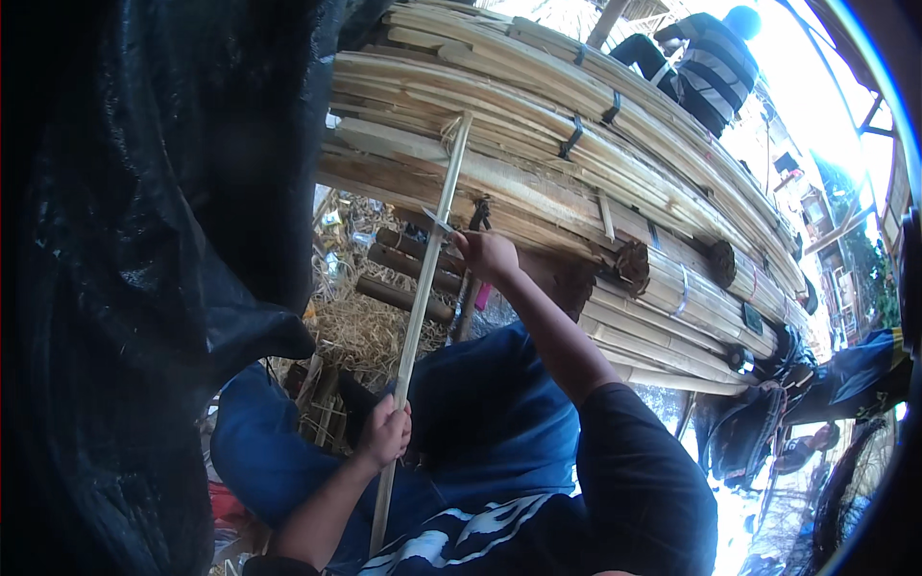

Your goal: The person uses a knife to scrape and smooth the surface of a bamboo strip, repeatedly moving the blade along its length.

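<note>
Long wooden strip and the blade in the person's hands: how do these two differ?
The wooden strip runs far up the view; only a short piece of the blade shows. The strip is pale yellow, the blade greyish-white. The left hand grips the strip low down, while the right hand holds the blade, which crosses the strip higher up. Both are slim and held by the person.
</note>
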The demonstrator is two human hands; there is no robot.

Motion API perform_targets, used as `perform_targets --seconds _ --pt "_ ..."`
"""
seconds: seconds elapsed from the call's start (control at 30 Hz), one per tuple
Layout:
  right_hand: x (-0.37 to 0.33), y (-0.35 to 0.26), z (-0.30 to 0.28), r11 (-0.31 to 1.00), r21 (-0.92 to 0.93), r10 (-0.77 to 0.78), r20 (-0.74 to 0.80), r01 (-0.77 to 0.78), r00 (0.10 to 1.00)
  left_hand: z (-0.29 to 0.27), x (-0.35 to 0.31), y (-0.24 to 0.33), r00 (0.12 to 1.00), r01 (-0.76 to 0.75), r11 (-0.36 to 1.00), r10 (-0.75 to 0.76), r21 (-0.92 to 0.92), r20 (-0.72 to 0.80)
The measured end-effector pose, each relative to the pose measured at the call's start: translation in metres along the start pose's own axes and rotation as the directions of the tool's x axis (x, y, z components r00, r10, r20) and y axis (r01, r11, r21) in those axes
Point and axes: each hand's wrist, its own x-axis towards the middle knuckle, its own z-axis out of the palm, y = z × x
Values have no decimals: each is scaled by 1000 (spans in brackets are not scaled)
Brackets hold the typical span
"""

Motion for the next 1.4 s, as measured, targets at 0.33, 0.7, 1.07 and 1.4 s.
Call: perform_targets --seconds 0.33,0.7,1.07,1.4 --pt "10 2 -13 999 -21 29 107 -27 994 4 4 6 999 2 1000 -2 5 -36" --pt "14 2 -17 986 -116 -114 72 121 991 8 5 3 999 -35 999 35 30 -17" --pt "22 3 -6 975 -187 -144 -115 121 983 4 -14 2 1000 -29 999 29 -21 -2" --pt "47 -3 -36 977 -212 -13 112 36 994 -9 -30 -3 999 -29 997 32 -68 41"
